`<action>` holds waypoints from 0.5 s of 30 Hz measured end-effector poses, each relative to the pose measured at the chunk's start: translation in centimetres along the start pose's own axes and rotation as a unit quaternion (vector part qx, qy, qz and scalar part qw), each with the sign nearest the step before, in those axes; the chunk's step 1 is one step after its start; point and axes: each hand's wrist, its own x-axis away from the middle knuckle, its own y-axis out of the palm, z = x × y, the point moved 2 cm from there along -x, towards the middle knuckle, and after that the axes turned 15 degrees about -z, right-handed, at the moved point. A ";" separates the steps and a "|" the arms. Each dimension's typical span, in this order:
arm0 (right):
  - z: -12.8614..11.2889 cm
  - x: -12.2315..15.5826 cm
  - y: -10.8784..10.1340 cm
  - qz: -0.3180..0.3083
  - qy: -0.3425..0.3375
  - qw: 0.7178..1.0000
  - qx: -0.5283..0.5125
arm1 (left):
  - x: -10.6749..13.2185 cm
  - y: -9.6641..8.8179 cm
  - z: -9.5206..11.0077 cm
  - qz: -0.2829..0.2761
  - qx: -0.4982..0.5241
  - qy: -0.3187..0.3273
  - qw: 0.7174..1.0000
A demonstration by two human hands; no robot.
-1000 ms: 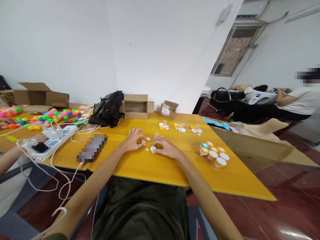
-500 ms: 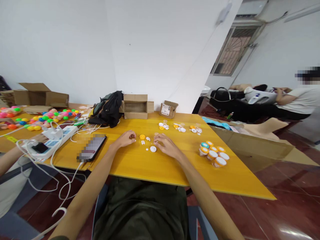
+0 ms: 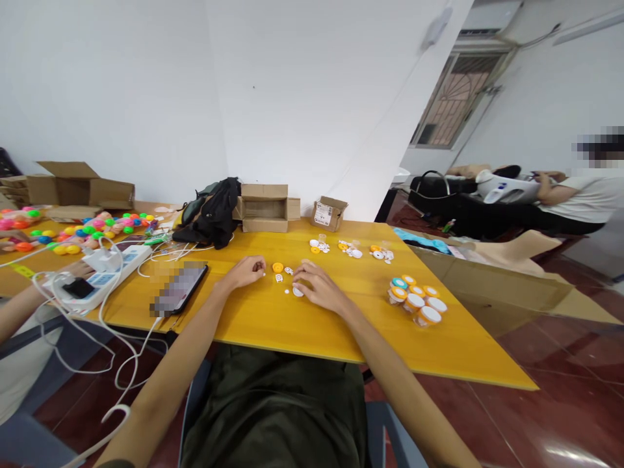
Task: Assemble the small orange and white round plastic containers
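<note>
White plastic disc (image 3: 297,292) on the yellow table (image 3: 273,325), partly under right hand (image 3: 316,287); its fingers arched, slightly parted. Left hand (image 3: 249,270) curled near orange cap (image 3: 277,267); pinch can't tell from here. Disc likely light, stiff, slick; grip opposite rims.

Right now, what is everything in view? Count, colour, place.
Table: one, yellow, centre
Round piece: one, orange, centre
Discs: two, white, centre
Patterned pieces: two, white, centre
Part clusters: three, white and orange, rear
Lidded jars: about eight, orange, white, teal, right
Phone: one, black, left
Power strip: one, white, left
Balls: many, multicoloured, far left
Backpack: one, black, rear
Cardboard boxes: several, brown, rear
Window: one, grey, upper right
Other people: at least two, pale clothing, edges
Hands: two, bare, centre (left hand, right hand)
</note>
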 end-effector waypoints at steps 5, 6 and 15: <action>-1.2 -0.4 1.0 -0.019 -0.036 0.997 0.062 | 0.0 0.0 0.0 0.005 0.003 0.002 1.000; -1.3 -0.5 1.2 -0.023 -0.041 0.996 0.076 | 0.0 0.0 0.0 0.005 0.003 0.003 1.000; -1.0 -0.7 2.0 -0.019 -0.067 0.990 0.123 | 0.0 0.0 0.2 -0.004 0.008 0.005 1.000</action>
